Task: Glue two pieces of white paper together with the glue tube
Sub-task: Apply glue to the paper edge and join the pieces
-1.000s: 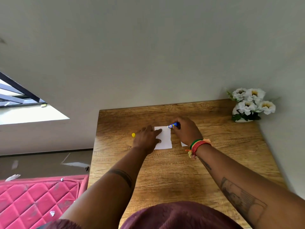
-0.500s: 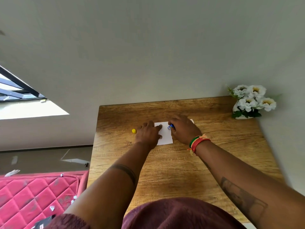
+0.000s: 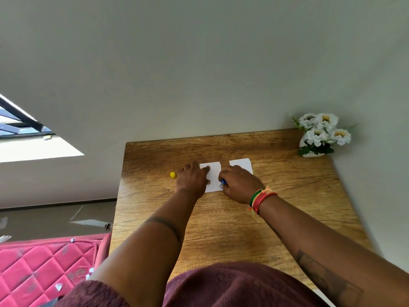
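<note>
Near the middle of the wooden surface (image 3: 221, 222), on the side away from the flower pot (image 3: 314, 149), the gluing looks to be at its first stage: glue is being spread on one sheet, and the two sheets have not yet been joined. One piece of white paper (image 3: 213, 173) lies flat, and the left hand (image 3: 192, 178) rests spread open on its far-from-the-pot edge, fingers pressing it down so it cannot slide. The right hand (image 3: 238, 185) is curled closed around the glue tube (image 3: 222, 183), whose blue tip shows just below the fingers and touches the sheet near its lower corner on the pot side. Whether any glue is already on the sheet is too fine to tell. A second piece of white paper (image 3: 242, 165) lies separately, just beside the first on the pot side, partly hidden behind the right hand, with a strip of bare wood between the two. A small yellow cap (image 3: 172, 174), probably the tube's, sits just past the left hand, on the side farthest from the pot. As I judge it, what is left is to finish coating, lay the second sheet over the first, press them together and recap the tube.
</note>
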Available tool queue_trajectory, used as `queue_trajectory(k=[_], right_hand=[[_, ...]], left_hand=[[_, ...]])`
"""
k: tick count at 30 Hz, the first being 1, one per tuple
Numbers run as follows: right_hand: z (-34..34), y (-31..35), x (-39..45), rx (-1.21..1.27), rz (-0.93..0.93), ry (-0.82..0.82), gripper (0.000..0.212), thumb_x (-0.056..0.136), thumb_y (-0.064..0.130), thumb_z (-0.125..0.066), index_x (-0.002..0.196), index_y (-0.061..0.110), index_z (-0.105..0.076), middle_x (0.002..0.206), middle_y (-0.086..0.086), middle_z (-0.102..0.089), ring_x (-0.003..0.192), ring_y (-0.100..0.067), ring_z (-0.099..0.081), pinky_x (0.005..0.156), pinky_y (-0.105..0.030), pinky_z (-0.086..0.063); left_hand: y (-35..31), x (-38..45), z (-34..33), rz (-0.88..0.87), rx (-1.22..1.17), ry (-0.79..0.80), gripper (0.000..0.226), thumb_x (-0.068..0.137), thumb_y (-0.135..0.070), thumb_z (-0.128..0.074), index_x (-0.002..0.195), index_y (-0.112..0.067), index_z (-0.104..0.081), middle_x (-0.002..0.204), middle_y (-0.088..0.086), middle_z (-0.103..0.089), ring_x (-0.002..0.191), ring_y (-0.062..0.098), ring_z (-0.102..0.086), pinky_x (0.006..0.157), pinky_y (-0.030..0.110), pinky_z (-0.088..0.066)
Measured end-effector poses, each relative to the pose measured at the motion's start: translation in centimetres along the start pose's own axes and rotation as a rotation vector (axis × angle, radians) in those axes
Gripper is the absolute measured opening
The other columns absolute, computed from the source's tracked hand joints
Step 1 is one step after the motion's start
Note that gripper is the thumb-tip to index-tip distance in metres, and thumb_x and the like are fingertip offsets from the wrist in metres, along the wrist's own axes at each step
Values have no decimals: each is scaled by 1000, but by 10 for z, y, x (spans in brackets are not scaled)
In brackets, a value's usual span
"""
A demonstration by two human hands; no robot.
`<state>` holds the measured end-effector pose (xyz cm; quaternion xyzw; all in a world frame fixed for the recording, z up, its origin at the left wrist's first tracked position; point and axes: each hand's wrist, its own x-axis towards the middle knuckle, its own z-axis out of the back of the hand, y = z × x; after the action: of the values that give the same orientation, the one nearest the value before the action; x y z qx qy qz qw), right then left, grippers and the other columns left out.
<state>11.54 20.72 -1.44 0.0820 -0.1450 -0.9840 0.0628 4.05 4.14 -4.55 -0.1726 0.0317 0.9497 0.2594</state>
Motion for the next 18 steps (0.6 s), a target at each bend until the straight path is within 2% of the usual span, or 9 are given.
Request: queue_trajectory(k=[4, 7, 9, 12, 15, 18], right_hand=[[2, -2, 0, 124, -76, 18, 19, 89, 28, -65, 107, 20, -66, 110, -1, -64, 101, -21, -59, 79, -32, -48], [7, -10, 2, 304, -231, -87, 14, 87, 28, -68, 100, 23, -67, 100, 3, -65, 87, -16, -60, 67, -26, -44], [12, -16, 1, 398, -312, -152, 16, 86, 29, -70, 102, 23, -69, 98, 5, -65, 84, -13, -61, 68, -26, -49], [14, -22, 1, 428, -339, -192, 21, 86, 25, -71, 107, 20, -70, 102, 4, -64, 88, -14, -61, 74, -28, -53], [12, -23, 2, 426, -347, -208, 22, 87, 20, -68, 108, 18, -70, 105, 1, -65, 91, -16, -62, 78, -33, -55], [8, -23, 4, 415, -335, -208, 20, 86, 20, -69, 106, 18, -69, 105, 0, -65, 90, -16, -61, 75, -31, -54]], left_hand=[[-1, -3, 1, 18, -1, 1, 58, 102, -46, -53, 156, -29, -40, 146, 16, -45, 134, 40, -45, 110, 54, -40], [-5, -5, 2, 35, 15, -20, 56, 99, -52, -55, 146, -21, -51, 144, 16, -46, 130, 39, -48, 107, 52, -42], [-9, -8, 3, 52, 20, -36, 61, 97, -58, -56, 140, -16, -53, 142, 15, -48, 127, 38, -51, 103, 50, -43], [-15, -13, 2, 108, 28, -68, 67, 97, -64, -50, 140, -13, -50, 138, 14, -51, 122, 36, -54, 100, 47, -43], [-16, -19, 0, 82, 22, -151, 49, 106, -48, -44, 141, -13, -49, 137, 14, -51, 120, 34, -55, 98, 44, -43], [-10, -20, -3, -112, 47, -183, 39, 104, -27, -52, 142, -20, -50, 142, 11, -49, 125, 32, -50, 101, 44, -41]])
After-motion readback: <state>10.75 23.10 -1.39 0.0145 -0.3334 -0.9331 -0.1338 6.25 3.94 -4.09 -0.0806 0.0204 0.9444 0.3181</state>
